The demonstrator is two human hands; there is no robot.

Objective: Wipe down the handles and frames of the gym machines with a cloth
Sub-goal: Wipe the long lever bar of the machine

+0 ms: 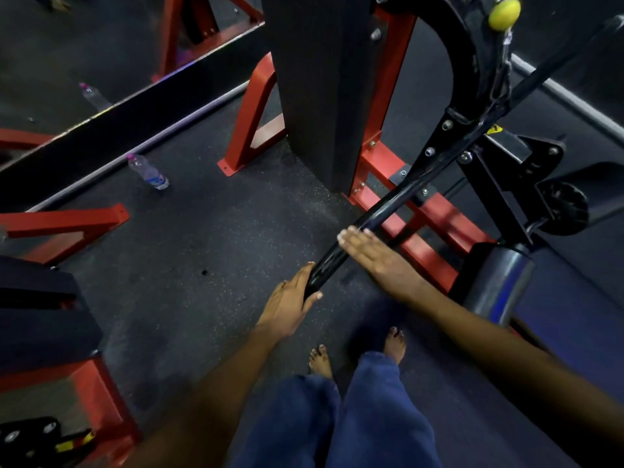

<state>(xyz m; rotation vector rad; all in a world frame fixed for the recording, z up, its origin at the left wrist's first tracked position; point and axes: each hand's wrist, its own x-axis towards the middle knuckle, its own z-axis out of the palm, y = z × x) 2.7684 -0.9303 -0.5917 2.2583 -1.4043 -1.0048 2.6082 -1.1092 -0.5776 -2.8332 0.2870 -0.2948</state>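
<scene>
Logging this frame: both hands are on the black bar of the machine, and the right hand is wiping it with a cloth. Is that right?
Not quite. Both the left hand and the right hand are on the black bar, but the head view shows no cloth: the right hand lies flat and bare across the bar, fingers straight. The rest stands.

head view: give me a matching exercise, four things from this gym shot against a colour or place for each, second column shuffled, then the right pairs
Column 1
1. knob
2. water bottle
3. machine base frame
4. left hand

Column 2
A. standing on the floor by the mirror
B. red
C. yellow
D. at the near end of the black bar

Pairs: 1-C, 2-A, 3-B, 4-D
</scene>
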